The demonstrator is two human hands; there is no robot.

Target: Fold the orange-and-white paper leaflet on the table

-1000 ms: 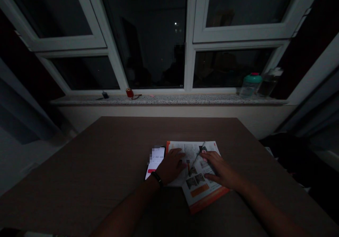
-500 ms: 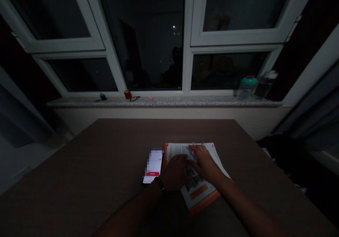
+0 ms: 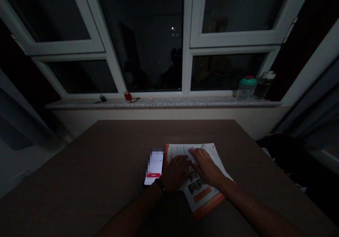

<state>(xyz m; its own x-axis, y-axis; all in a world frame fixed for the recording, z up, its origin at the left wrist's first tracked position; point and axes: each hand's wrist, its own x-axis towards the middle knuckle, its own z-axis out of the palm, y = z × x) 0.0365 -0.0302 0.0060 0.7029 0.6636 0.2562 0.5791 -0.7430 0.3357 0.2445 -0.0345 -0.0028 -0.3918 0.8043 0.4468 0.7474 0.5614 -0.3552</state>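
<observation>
As the booklet (image 3: 195,179) is being covered by the left hand (image 3: 175,174) and the right hand (image 3: 208,168) together, a step of page handling, perhaps flattening or folding, is being judged to be in hand. The booklet is being supported by the desk (image 3: 119,152), just right of a lit phone (image 3: 155,164), and its lower right part, edged in orange, is being shown at a slant to the upper left part. The left-central area is being hidden by the left hand, palm down; the upper right area is being partly hidden by the right hand, whose thumb is being placed against or just beside the left fingers. A pink patch (image 3: 192,149) is being touched, or nearly so, by the right fingertips; whether it is printed or loose cannot be made out. No clear grip is being shown by either hand: whether paper is being pinched under the bent fingers is being concealed by the hands and the dim light. For the next move, a steady left palm is being judged necessary, so that the paper's edge could be guided by the right fingers without the booklet being shifted into the phone.
</observation>
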